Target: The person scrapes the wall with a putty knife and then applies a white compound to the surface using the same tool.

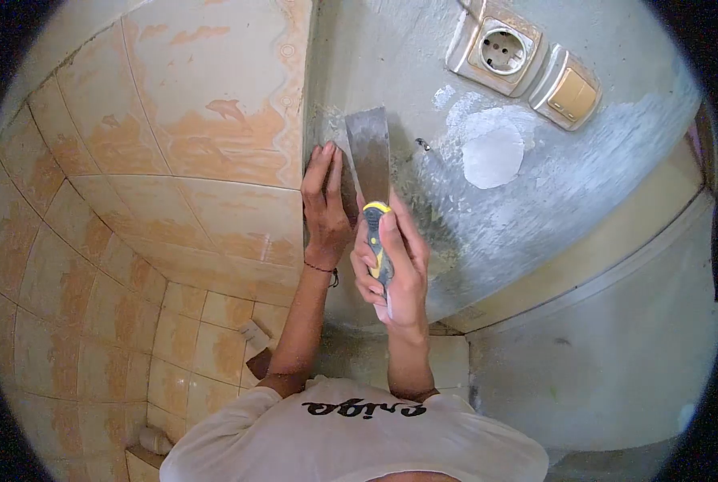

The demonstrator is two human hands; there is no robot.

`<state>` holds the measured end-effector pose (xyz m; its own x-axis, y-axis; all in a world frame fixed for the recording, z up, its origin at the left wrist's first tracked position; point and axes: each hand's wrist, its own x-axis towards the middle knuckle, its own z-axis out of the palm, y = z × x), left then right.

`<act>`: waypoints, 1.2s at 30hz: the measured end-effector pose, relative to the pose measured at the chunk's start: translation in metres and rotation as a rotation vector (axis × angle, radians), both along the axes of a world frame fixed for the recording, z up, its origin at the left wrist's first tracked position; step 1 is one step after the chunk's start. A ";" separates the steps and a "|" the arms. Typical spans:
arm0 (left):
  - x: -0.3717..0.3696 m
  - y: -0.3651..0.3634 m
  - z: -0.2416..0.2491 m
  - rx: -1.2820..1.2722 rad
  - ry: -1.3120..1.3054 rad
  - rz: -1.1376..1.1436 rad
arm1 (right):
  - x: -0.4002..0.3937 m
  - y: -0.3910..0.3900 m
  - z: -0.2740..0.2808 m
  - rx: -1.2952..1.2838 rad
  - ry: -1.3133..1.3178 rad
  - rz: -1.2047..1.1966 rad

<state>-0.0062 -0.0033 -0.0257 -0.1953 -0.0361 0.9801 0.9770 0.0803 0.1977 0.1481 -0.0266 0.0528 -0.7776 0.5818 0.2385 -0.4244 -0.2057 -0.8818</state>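
Observation:
My right hand (397, 261) is wrapped round the grey and yellow handle of a putty knife (370, 153). The wide metal blade points up, in front of the grey wall (423, 72). To its left, my left hand (324, 197) rests against the wall beside the edge of the tiled part, its fingers stretched upward and holding nothing. A white patch (493, 153) shows on the wall right of the blade, and a small dark hole (423, 145) lies between them.
A socket (503, 50) and a switch (574, 95) are fixed on the wall at the upper right. Dolphin-patterned tiles (214, 120) cover the left side. Small pieces (254, 333) lie on the tiled floor (184, 321). A pale ledge (584, 233) runs along the right.

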 end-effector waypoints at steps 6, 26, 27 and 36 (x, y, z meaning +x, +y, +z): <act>-0.004 0.001 -0.003 0.003 0.012 -0.011 | -0.002 0.003 0.000 -0.021 0.022 0.028; 0.001 -0.001 0.002 -0.004 0.006 0.049 | 0.001 -0.003 0.000 0.051 -0.015 -0.044; -0.001 -0.001 0.000 -0.005 0.010 0.048 | 0.001 -0.002 0.001 0.048 -0.013 -0.035; -0.008 0.002 -0.005 0.009 0.022 -0.020 | 0.000 -0.004 -0.001 0.041 -0.013 -0.046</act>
<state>-0.0142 -0.0011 -0.0305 -0.1747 -0.0410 0.9838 0.9825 0.0586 0.1769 0.1478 -0.0306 0.0520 -0.7532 0.6072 0.2529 -0.4210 -0.1496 -0.8947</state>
